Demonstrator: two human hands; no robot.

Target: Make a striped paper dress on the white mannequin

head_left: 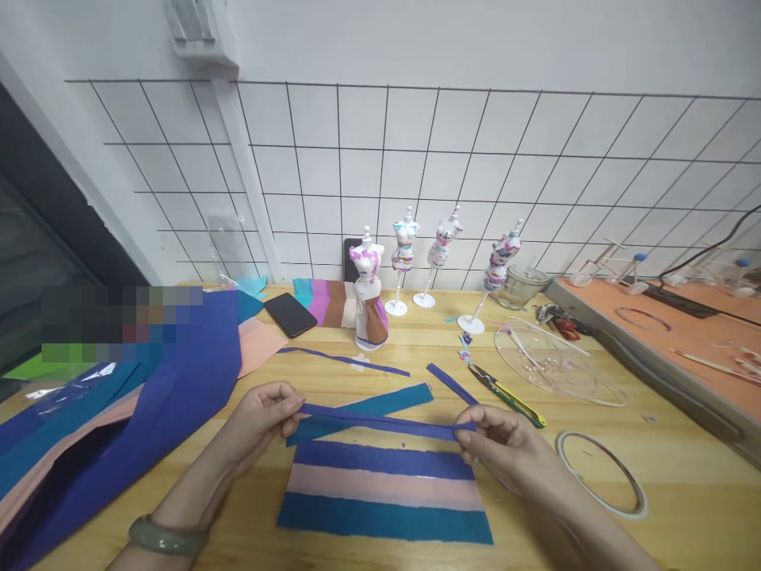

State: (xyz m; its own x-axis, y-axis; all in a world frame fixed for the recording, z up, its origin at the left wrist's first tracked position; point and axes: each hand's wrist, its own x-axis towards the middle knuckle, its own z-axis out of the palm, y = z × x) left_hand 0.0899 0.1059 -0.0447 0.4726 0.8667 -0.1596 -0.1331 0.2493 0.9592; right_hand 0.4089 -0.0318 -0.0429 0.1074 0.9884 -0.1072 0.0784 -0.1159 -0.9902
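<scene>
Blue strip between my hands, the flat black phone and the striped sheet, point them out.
Blue strip [392,423], head view: middle of its length.
Black phone [290,315], head view: upper face.
Striped sheet [386,484], head view: pink stripe.

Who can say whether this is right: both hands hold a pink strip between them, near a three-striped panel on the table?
Not quite: the strip is purplish blue, not pink, as the head view shows. The left hand and right hand do hold it, near the three-striped panel on the table.
</scene>
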